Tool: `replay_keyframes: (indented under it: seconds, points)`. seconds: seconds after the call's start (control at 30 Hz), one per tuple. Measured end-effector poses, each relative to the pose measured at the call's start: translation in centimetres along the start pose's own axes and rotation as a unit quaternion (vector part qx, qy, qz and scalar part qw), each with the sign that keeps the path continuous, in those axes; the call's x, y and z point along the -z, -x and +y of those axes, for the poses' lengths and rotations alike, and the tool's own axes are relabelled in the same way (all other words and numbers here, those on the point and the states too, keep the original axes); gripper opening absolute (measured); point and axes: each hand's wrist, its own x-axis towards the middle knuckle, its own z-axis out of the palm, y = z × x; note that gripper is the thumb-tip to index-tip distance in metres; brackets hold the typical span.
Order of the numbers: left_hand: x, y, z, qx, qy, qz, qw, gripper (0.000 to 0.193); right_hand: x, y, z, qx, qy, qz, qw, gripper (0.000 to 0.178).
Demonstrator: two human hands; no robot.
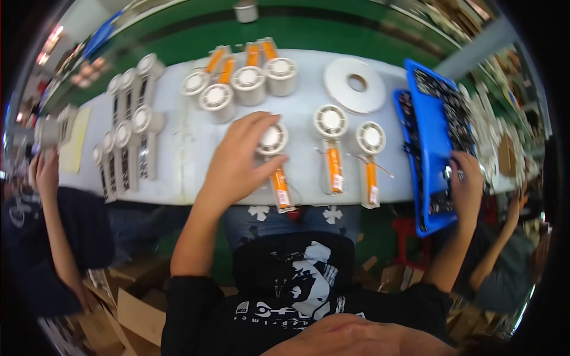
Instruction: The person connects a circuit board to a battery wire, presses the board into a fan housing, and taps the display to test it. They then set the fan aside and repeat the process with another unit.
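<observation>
My left hand [234, 157] is wrapped round the slotted round head of a white device [272, 140], its thumb near the orange battery [279, 187] in the open handle. To the right lie two more of these devices [331, 121] [371, 139], heads away from me and orange batteries toward me. Over the right side of a blue tray [435, 151], my right hand [468, 178] has its fingers curled together among small black parts [460, 127]. A small shiny piece is at its fingertips, too blurred to name.
Several battery-fitted devices [248, 83] stand at the back. A white tape roll [355, 85] lies beyond the two devices. Rows of white devices [142, 118] fill the left. A second blue tray [404, 113] lies under the first. Co-workers sit at both sides; cardboard boxes [139, 311] are below.
</observation>
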Motion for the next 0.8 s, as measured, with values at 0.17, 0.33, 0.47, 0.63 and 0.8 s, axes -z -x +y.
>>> replay_keyframes:
  seconds: [0.17,0.33,0.47,0.63,0.8]
  points:
    - [0.7,1.0,0.8,-0.105,0.017,0.052,0.993,0.055,1.7,0.4,-3.7,0.061,0.109,0.229,0.965,0.017]
    - [0.9,3.9,3.3,-0.094,0.222,-0.055,0.969,0.045,-2.6,0.9,-17.0,0.345,-0.294,0.399,0.797,0.028]
    - [-0.1,4.3,6.1,0.205,0.558,-0.169,0.787,0.045,-4.5,0.5,-21.9,0.394,-0.386,0.128,0.824,0.025]
    - [-1.1,5.9,5.2,0.235,0.669,-0.054,0.703,0.045,-7.3,0.9,-24.8,0.4,-0.408,0.115,0.813,0.031]
    - [-0.5,7.7,0.9,0.169,0.709,0.106,0.677,0.026,-7.4,-0.1,-25.0,0.247,-0.368,0.078,0.893,0.035]
